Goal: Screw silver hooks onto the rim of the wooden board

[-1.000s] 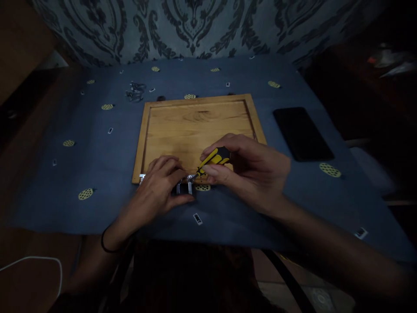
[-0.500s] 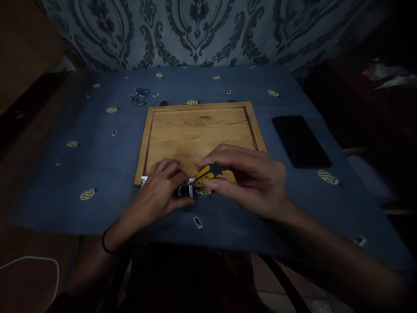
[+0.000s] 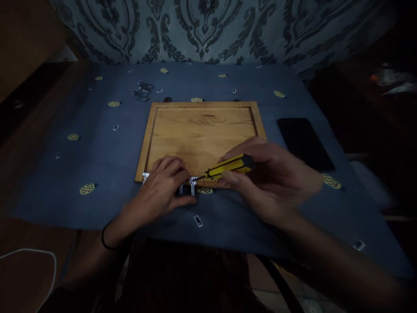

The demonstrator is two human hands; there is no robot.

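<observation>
A wooden board (image 3: 198, 143) with a raised frame lies on the blue cloth. At its near edge my left hand (image 3: 163, 184) curls over a small silver metal bracket (image 3: 193, 181), thumb below and fingers above. Part of the bracket is hidden under that hand. My right hand (image 3: 280, 176) grips a yellow-and-black screwdriver (image 3: 228, 166), its shaft slanting down left with the tip at the bracket's screw spot. Another metal piece (image 3: 145, 176) shows at the board's near left corner, partly covered by my left hand.
A pile of metal pieces (image 3: 142, 91) sits on the cloth (image 3: 97, 161) behind the board. To the right lies a dark flat device (image 3: 306, 143). A patterned curtain (image 3: 205, 26) hangs at the back, and a white cable (image 3: 52, 261) runs at lower left.
My right hand has drawn back to the right and turned, so more of the screwdriver's handle and shaft shows. My left hand stays at the bracket. The view has shifted slightly.
</observation>
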